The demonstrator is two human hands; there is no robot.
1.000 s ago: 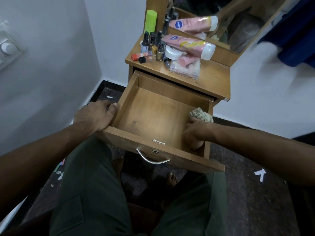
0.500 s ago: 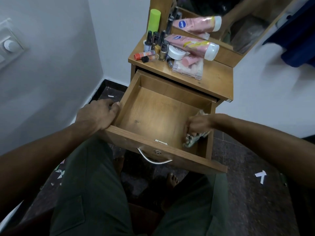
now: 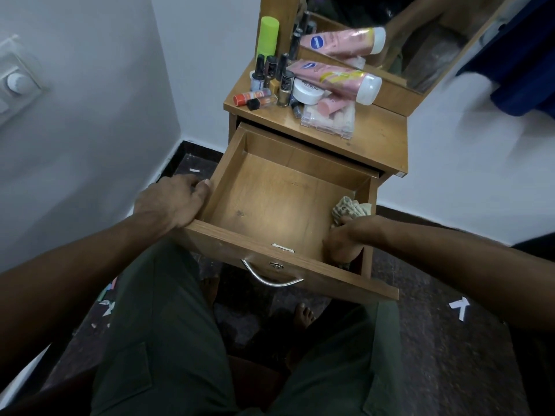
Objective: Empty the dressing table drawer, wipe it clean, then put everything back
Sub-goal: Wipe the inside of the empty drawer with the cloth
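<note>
The wooden drawer (image 3: 288,163) stands pulled out of the dressing table (image 3: 378,142), with nothing on its bare bottom but a cloth. My left hand (image 3: 171,202) grips the drawer's left side wall near the front corner. My right hand (image 3: 345,238) is down in the front right corner of the drawer, holding a crumpled pale patterned cloth (image 3: 350,208) against the right wall; the fingers are partly hidden behind the drawer front. On the table top lie a pink lotion bottle (image 3: 333,78), a white jar (image 3: 307,91), nail polish bottles (image 3: 270,75) and a clear box (image 3: 330,118).
A green can (image 3: 268,37) stands at the table's back left, before the mirror (image 3: 405,34). White walls close in at left and right. A switch panel (image 3: 15,82) is on the left wall. My legs and bare feet are under the drawer, on the dark floor (image 3: 444,355).
My right hand with the cloth has slid along the right side of the drawer, from the middle of the wall down to the front right corner. The left hand has kept its grip.
</note>
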